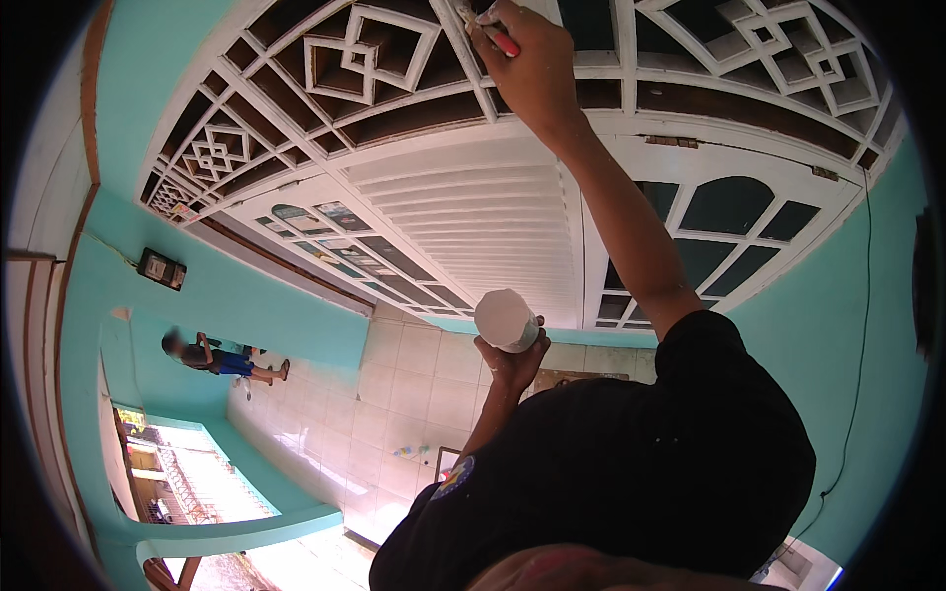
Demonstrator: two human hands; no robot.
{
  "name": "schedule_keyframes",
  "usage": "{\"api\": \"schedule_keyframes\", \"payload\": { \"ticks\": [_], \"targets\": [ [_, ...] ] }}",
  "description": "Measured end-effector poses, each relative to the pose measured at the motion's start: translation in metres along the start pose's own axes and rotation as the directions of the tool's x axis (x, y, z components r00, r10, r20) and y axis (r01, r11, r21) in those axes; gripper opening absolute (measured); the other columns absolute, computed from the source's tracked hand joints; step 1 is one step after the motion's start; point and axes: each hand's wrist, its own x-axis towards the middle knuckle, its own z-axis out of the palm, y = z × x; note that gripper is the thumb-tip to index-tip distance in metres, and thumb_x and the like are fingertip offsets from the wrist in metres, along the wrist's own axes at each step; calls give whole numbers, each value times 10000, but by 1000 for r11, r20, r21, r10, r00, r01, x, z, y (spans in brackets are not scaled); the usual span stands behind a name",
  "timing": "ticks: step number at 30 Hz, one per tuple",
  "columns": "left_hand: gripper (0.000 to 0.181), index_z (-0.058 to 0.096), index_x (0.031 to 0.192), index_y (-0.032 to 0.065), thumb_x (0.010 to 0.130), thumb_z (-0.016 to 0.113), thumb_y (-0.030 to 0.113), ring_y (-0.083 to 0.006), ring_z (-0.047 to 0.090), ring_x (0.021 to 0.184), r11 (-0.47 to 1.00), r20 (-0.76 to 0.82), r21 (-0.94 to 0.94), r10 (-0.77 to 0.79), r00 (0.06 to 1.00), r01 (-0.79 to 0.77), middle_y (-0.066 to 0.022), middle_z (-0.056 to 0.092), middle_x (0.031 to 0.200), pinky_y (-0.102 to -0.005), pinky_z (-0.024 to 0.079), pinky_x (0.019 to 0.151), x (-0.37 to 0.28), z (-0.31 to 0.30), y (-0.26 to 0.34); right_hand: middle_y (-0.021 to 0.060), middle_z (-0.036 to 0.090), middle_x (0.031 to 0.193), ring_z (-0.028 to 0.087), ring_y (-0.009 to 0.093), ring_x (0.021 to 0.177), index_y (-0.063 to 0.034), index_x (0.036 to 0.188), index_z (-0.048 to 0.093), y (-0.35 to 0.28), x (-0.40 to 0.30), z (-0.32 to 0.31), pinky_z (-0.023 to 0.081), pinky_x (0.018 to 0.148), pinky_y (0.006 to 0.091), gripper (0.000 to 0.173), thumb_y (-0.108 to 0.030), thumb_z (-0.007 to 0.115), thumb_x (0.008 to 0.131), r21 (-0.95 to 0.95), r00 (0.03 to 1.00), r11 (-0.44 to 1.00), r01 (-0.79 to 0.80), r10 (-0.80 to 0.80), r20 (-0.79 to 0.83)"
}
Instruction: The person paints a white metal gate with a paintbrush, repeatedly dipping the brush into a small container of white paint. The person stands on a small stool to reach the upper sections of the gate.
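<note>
Raised overhead, my right hand [533,74] grips a paintbrush [505,43] with a red handle end. Its bristle end is at a white bar of the wooden transom lattice [460,55]; the top edge of the view partly cuts it off. White smears mark my fingers. Lower down, in front of my chest, my left hand [517,366] holds a round tub [505,319] from beneath. Pale, whitish paint seems to fill the tub's opening. Between the two hands is a white slatted door panel [465,214]. Brown and dark surfaces show inside parts of the lattice.
White-framed glazed panels [728,210] flank the slatted one, with worn hinges [669,141] above. An electricity meter [161,269] hangs on the turquoise wall [295,318]. Another person [214,360] stands farther off on the tiled floor [414,369]. A plastic bottle [408,451] lies there. A cable [857,399] runs down the right wall.
</note>
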Motion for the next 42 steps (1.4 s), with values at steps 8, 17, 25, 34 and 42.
{"api": "schedule_keyframes", "payload": {
  "ticks": [8,17,25,34,42],
  "targets": [
    [655,402,1236,-15,699,775,-51,-199,698,854,1000,9,-10,-8,1000,8,-95,641,966,-348,578,699,1,15,8,134,667,728,672,268,641,-29,858,638,14,-3,-12,504,581,346,149,-107,763,846,233,987,971,-56,89,-133],
    [612,429,1194,1,692,776,-47,-187,700,886,1000,32,-14,-1,999,2,-83,666,925,-342,577,715,3,19,6,132,619,645,649,262,575,-34,858,637,-1,-28,-21,482,530,344,149,-124,755,856,194,988,969,-155,155,13],
    [572,462,1174,-14,702,784,-37,-190,694,870,991,46,-132,-1,999,7,-100,681,924,-330,574,696,1,10,1,106,694,746,690,176,659,-19,876,632,-19,-39,-26,513,603,283,166,-113,769,873,68,989,991,-119,113,91],
    [623,406,1244,4,730,754,-54,-166,669,856,974,131,-228,28,991,3,-107,674,958,-302,559,688,1,-2,0,112,601,684,626,258,606,-19,837,604,-25,-44,-32,483,586,332,167,-88,757,837,48,974,991,-126,114,195],
    [455,512,1206,42,789,692,17,-167,636,937,987,129,-100,-116,985,129,-74,649,1004,-310,522,794,23,-26,-21,109,635,686,629,233,583,-16,814,607,-11,-32,-24,474,574,310,161,-57,762,824,-43,948,999,-12,25,316]
  ]
}}
